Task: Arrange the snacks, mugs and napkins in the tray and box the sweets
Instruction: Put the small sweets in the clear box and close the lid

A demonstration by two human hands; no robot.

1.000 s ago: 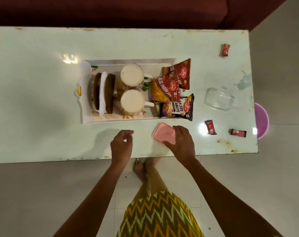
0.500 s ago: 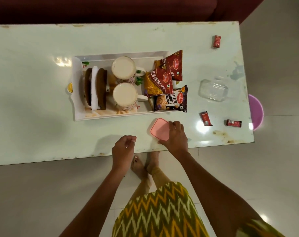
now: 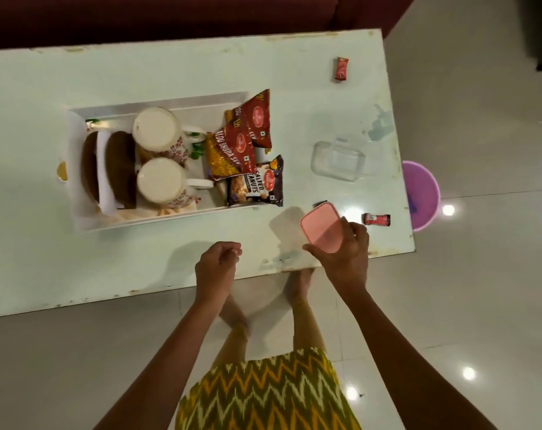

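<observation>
A white tray on the pale table holds two mugs, brown and white napkins and snack packets. My right hand grips a pink lid, lifted and tilted above the table's front right. A clear plastic box stands lidless to the right of the tray. Red wrapped sweets lie loose: one far back, one right of the lid, and one dark end peeks from behind the lid. My left hand hovers curled over the front edge, holding nothing visible.
A dark red sofa runs along the table's far side. A purple stool or bin stands on the tiled floor past the table's right edge. My feet show under the front edge.
My right hand has lifted the pink lid off the table and carried it right, towards the sweets. The left hand stayed near the front edge.
</observation>
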